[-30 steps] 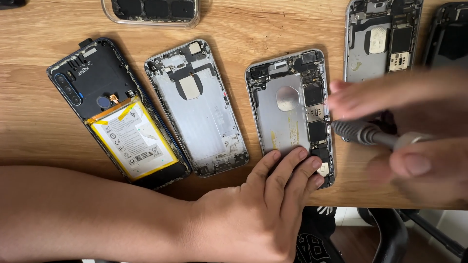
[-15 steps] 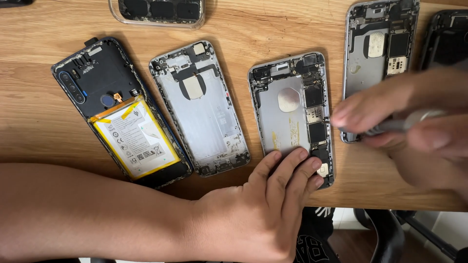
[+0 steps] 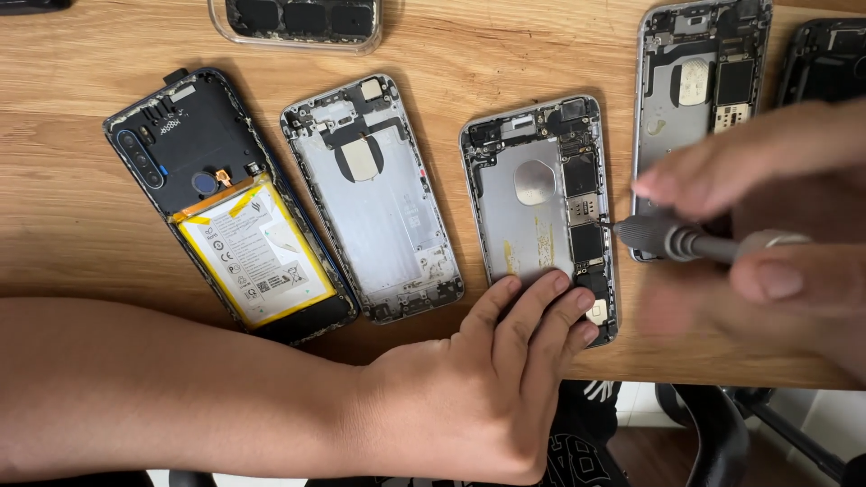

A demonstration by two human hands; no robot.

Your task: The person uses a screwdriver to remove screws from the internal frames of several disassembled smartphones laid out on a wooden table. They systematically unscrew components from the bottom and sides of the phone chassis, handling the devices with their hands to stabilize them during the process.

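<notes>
An opened silver phone shell with a circuit board lies on the wooden table. My left hand rests flat with its fingers pressing the shell's near end. My right hand grips a grey screwdriver, held nearly level. Its thin tip touches the board at the shell's right edge.
Left of it lie an empty silver phone shell and a black phone with a yellow battery. Another silver shell and a dark one lie at the far right, a clear-cased phone at the top. The table's edge runs below my hands.
My right hand has shifted with the screwdriver, bringing its tip onto the board at the shell's right edge. The left hand stayed on the shell's near end.
</notes>
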